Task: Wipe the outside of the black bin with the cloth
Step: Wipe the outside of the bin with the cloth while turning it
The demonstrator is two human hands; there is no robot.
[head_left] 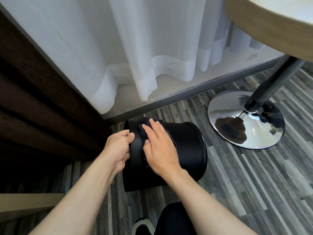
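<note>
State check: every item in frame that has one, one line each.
Black round plastic bin: tipped on its side on the floor.
Dark cloth: pressed flat on the bin's side.
Left hand: gripping the bin's rim.
Right hand: flat on the cloth.
White sheer curtain: drawn, hanging.

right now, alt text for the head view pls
A person's right hand presses a dark cloth against the side of a black bin tipped over on a striped floor, while the left hand grips its rim.
</note>
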